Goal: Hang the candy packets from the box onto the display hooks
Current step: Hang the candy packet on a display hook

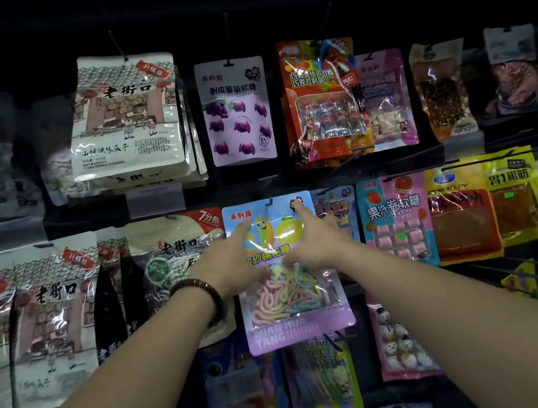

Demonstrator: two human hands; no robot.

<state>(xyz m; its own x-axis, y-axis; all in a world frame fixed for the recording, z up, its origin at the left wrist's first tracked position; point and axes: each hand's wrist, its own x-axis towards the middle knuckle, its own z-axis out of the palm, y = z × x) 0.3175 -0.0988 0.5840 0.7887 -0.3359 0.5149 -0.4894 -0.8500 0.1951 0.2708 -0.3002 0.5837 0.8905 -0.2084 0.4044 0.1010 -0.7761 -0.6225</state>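
Fingers (243, 231) of left hand (230, 261) and right hand (311, 243) outstretched on worm-candy packet (291, 301), seed bag (170, 252) alongside.

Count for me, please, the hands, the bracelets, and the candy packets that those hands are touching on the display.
hands: 2, left hand and right hand
bracelet: 1, on the left wrist
gummy worm packet, touched by both: 1
total: 4
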